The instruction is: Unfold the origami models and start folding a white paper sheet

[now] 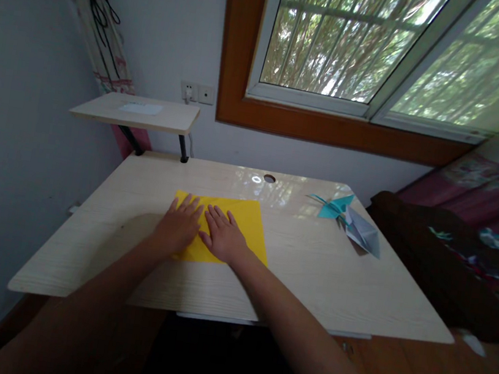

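Observation:
A square sheet of yellow paper (245, 220) lies flat on the pale wooden desk (310, 282), near its middle. My left hand (179, 226) rests palm down on the sheet's left part, fingers spread. Beside it, my right hand (224, 234) presses flat on the sheet's centre, fingers pointing away from me. The two hands almost touch. Neither hand grips anything.
A teal folded paper crane (334, 207) and a grey folded paper figure (364, 233) sit at the desk's far right. A small raised shelf (137, 112) stands at the far left corner. A dark sofa (442, 270) is to the right, a window behind.

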Motion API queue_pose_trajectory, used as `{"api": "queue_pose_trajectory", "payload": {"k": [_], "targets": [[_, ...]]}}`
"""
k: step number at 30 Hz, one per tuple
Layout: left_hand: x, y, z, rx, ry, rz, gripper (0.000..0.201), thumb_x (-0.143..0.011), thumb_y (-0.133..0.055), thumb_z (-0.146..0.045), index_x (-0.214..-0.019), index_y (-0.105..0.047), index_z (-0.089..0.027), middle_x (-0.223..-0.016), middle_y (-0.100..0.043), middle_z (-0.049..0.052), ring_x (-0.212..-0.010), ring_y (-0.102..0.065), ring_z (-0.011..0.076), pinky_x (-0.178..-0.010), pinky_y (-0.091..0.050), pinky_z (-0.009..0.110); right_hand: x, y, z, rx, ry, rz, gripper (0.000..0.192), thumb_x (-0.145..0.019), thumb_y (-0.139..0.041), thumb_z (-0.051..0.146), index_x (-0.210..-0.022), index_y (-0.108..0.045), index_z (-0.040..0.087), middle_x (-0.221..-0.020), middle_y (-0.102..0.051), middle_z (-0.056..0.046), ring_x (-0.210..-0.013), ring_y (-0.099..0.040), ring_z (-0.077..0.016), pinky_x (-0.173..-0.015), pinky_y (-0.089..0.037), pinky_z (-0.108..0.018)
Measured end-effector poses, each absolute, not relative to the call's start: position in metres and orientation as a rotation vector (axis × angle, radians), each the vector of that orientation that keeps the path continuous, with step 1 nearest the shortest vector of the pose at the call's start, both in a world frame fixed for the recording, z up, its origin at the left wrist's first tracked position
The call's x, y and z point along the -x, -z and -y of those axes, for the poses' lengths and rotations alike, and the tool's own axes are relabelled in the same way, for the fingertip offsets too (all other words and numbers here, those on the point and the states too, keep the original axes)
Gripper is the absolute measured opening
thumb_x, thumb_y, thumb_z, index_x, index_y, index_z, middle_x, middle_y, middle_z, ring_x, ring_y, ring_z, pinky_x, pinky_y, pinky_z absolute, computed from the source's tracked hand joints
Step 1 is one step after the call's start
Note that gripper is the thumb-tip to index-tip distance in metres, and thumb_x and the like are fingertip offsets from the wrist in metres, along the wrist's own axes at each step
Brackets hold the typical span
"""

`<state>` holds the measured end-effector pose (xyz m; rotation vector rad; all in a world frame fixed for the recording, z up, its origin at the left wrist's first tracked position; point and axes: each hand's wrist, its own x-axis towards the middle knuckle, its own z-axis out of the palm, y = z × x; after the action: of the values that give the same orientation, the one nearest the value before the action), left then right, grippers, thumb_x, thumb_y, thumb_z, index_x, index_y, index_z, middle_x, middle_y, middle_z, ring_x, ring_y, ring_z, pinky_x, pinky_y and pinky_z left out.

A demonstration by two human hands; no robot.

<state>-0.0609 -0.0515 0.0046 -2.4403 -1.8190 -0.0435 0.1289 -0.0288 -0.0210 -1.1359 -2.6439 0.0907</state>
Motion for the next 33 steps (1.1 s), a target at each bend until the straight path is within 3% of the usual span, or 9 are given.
{"api": "queue_pose_trajectory", "payload": {"k": [2, 5, 10, 15, 26, 33], "targets": [[0.045, -0.001, 0.049, 2.629, 0.04, 1.729, 0.057, -0.098, -0.034, -0.026, -0.154, -0.038, -0.017, -0.164, -0.029, 0.01, -0.152, -0.024, 0.0293, -0.122, -0.023, 0.052, -0.13, 0.02, 0.029, 1.131, -0.096, 2.657, 0.062, -0.103, -0.038, 0.045, -0.154, -0.036, 0.011, -0.161, -0.033, -0.014, -0.153, -0.025, -0.0259, -0.125, -0.019, -0.051], [0.033, 0.01, 0.044, 2.657, 0.107, 1.836, 0.059, -0.099, -0.029, -0.028, -0.156, -0.031, -0.011, -0.163, -0.03, 0.014, -0.151, -0.03, 0.0276, -0.12, -0.028, 0.048, -0.134, 0.02, 0.028, 1.118, -0.1, 2.671, 0.059, -0.103, -0.038, 0.038, -0.155, -0.035, 0.01, -0.161, -0.034, -0.014, -0.152, -0.026, -0.0254, -0.125, -0.021, -0.05], [0.036, 0.027, 0.044, 2.426, 0.269, 1.926, 0.057, -0.103, -0.027, -0.039, -0.153, -0.039, -0.013, -0.163, -0.032, 0.012, -0.152, -0.025, 0.027, -0.125, -0.019, 0.048, -0.143, 0.025, 0.024, 1.124, -0.067, 2.648, 0.056, -0.106, -0.028, 0.037, -0.153, -0.038, 0.009, -0.162, -0.033, -0.014, -0.152, -0.028, -0.023, -0.124, -0.023, -0.044], [0.047, 0.03, 0.041, 2.42, 0.245, 1.859, 0.06, -0.103, -0.031, -0.046, -0.154, -0.038, -0.015, -0.164, -0.029, 0.011, -0.153, -0.023, 0.0272, -0.124, -0.02, 0.048, -0.155, 0.029, 0.02, 1.24, -0.028, 2.603, 0.063, -0.105, -0.03, 0.048, -0.153, -0.038, 0.009, -0.162, -0.03, -0.015, -0.152, -0.026, -0.0249, -0.125, -0.021, -0.046], [0.078, 0.026, 0.034, 2.395, 0.155, 1.89, 0.065, -0.103, -0.026, -0.052, -0.155, -0.036, -0.013, -0.165, -0.026, 0.014, -0.153, -0.022, 0.0282, -0.124, -0.017, 0.05, -0.211, 0.027, 0.003, 1.436, -0.016, 2.623, 0.073, -0.103, -0.026, 0.057, -0.157, -0.03, 0.007, -0.165, -0.023, -0.015, -0.154, -0.021, -0.0266, -0.125, -0.019, -0.048], [0.106, 0.027, 0.017, 2.289, 0.113, 2.048, 0.065, -0.102, -0.023, -0.048, -0.157, -0.03, -0.015, -0.166, -0.023, 0.013, -0.154, -0.019, 0.028, -0.122, -0.014, 0.059, -0.229, 0.03, 0.006, 1.459, 0.018, 2.593, 0.072, -0.103, -0.027, 0.056, -0.157, -0.031, 0.008, -0.164, -0.025, -0.016, -0.154, -0.022, -0.0268, -0.124, -0.022, -0.047]]}}
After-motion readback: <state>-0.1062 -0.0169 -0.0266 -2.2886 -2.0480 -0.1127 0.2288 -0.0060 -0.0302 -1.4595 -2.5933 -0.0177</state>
